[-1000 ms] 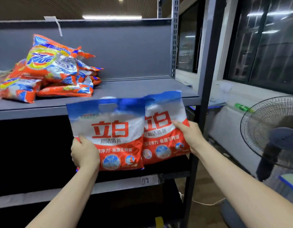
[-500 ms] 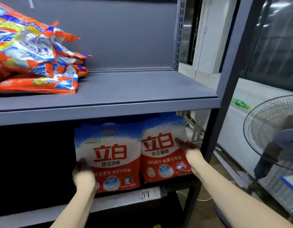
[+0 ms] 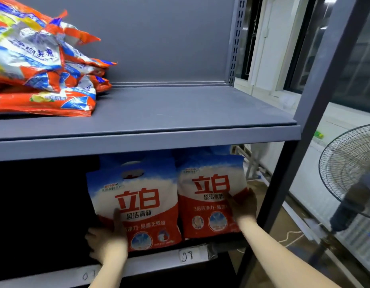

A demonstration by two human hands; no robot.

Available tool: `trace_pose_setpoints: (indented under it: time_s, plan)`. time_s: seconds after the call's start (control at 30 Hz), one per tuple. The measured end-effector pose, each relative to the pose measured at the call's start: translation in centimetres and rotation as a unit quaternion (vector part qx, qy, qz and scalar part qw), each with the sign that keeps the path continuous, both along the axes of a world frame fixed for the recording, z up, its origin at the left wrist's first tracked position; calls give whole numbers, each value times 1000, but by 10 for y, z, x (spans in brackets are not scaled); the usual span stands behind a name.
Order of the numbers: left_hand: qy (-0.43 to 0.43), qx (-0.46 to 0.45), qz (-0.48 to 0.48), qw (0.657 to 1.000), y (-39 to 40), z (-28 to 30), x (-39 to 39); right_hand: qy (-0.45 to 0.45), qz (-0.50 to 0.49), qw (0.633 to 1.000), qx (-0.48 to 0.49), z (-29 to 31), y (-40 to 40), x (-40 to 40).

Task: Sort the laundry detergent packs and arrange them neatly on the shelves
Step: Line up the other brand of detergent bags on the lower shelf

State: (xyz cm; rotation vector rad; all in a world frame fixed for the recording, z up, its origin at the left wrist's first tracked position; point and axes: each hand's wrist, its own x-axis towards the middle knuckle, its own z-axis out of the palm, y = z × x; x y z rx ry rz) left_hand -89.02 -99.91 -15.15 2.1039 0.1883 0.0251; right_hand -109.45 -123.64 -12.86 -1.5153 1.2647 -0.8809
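Left hand (image 3: 107,244) grips one pack (image 3: 136,206), right hand (image 3: 243,206) the other (image 3: 209,196), upright under the shelf (image 3: 180,140); soft, hefty bags, best held low.

Two bare forearms, no sleeves in view, left hand (image 3: 106,244), right hand (image 3: 243,206), nothing worn on wrists

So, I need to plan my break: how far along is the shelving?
Done: nothing looks tidy yet. In hand: left hand and right hand stand two blue-and-red packs upright on the lower shelf. Left: the orange packs heaped on the upper shelf.
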Motion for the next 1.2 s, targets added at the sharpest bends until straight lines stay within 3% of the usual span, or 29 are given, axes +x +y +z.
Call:
trace_pose_setpoints:
  time_s: [0.07,0.17,0.27,0.4,0.57,0.67,0.97,1.07,1.2]
  plan:
    - [-110,70,-55,990,8,0,-18,74,-27,993,-89,-2,16,-3]
    - [-230,213,-220,924,3,4,-56,211,0,939,-270,-20,48,-10]
    - [-204,280,-322,881,-7,2,-73,282,68,917,-273,-41,73,-13]
    - [-231,301,-352,856,-14,-10,-59,228,139,926,-268,-46,62,-14]
    - [-175,368,-339,848,-35,-13,-37,212,165,926,-266,-45,47,-7]
    - [-160,381,-347,842,-34,-12,-36,261,160,914,-265,-42,46,-7]
    - [-133,365,-399,830,-6,-1,-43,329,178,902,-214,-13,65,-5]
    - [-118,351,-370,852,1,22,-52,329,201,903,-189,4,77,-4]
    - [-178,317,-319,875,13,50,-63,327,226,893,-209,29,93,-6]
